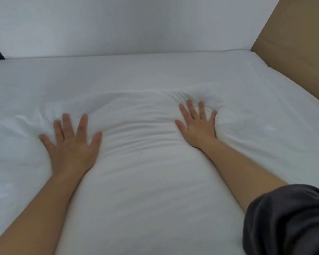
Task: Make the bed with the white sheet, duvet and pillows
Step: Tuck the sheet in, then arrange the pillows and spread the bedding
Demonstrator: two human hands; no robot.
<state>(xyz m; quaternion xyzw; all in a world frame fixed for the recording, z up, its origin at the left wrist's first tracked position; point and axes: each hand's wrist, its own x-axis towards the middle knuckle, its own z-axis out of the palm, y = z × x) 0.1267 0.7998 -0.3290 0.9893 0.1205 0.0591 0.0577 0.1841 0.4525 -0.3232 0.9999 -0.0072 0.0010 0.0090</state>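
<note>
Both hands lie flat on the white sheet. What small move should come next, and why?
Probably slide both hands apart, outward toward the sides of the bed. The left hand and the right hand press flat, fingers spread, on the white sheet. Folds bunch between them and just beyond the right fingertips, while the far part of the sheet lies smooth.

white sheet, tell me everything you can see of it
The white sheet looks like soft cloth and covers the whole visible bed top, up to the pale wall behind and the brown panel at right. The far part lies smooth. The middle is bunched into ridges between the left hand and right hand, which both press flat on it with fingers spread. A tiny brownish speck sits near the middle.
</note>
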